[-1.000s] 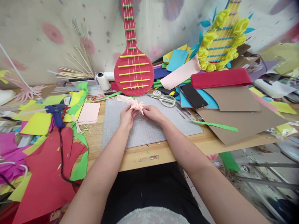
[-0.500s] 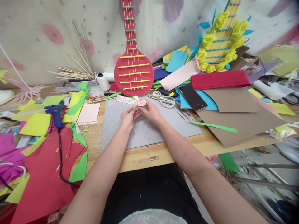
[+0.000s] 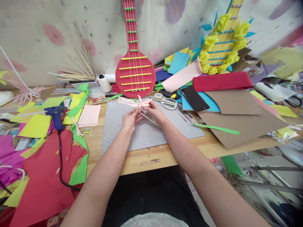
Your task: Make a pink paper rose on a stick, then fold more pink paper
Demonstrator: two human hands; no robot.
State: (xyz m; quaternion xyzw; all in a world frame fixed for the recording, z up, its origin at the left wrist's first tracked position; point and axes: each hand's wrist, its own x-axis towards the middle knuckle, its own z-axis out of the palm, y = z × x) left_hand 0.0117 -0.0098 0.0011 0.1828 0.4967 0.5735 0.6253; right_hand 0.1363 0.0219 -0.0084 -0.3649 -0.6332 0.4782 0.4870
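Note:
Over the grey cutting mat (image 3: 123, 135) my two hands meet at a pale pink paper flower (image 3: 142, 104) with narrow, pointed petals. A thin wooden stick (image 3: 150, 118) runs from under the flower toward the lower right. My left hand (image 3: 130, 120) is closed, its fingers pinching around the stick near the flower's base. My right hand (image 3: 155, 111) is closed as well, with thumb and fingertips on the flower's petals. Behind the left fingers, a strip of pale pink paper (image 3: 126, 101) lies on the mat. The exact grip of the fingertips is partly hidden.
Scissors (image 3: 169, 103) and a phone (image 3: 195, 98) lie to the right, beside brown cardboard (image 3: 243, 126). A red paper lute (image 3: 136, 75) leans on the wall behind. At left are a blue glue gun (image 3: 56, 116), pink paper sheets (image 3: 89, 115) and coloured scraps.
The flower has turned, so a petal now points upward. The stick now shows below my right fingers, slanting to the lower right. Both arms have stayed nearly in place.

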